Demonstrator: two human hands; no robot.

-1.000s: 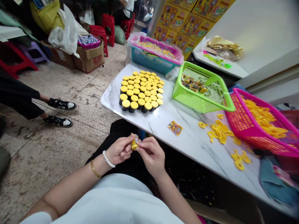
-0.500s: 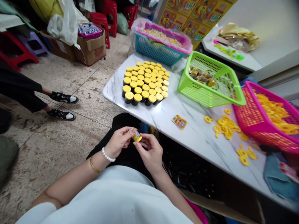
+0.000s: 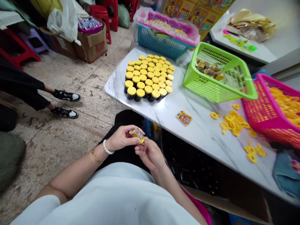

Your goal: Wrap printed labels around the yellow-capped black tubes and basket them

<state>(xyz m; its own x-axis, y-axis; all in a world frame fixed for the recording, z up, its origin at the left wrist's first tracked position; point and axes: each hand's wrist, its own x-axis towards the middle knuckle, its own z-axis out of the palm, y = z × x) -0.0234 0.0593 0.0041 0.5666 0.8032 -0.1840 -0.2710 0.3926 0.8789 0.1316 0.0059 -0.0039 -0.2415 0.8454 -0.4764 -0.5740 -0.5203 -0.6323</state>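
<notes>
One jar [image 3: 138, 135], tilted, is being held above the lap [image 3: 126, 158], pinched by thumb and fingers of the left hand [image 3: 123, 137]; its capped end is met by the right hand [image 3: 151, 154], whose grip cannot be told. One label [image 3: 137, 132], it seems, is being smoothed round; a steady turn looks called for next. On the table [image 3: 201, 143]: one card stack [image 3: 184, 118], roughly forty capped jars [image 3: 150, 75], too packed for certainty; one green basket [image 3: 203, 86], one pink basket [image 3: 256, 112].
</notes>
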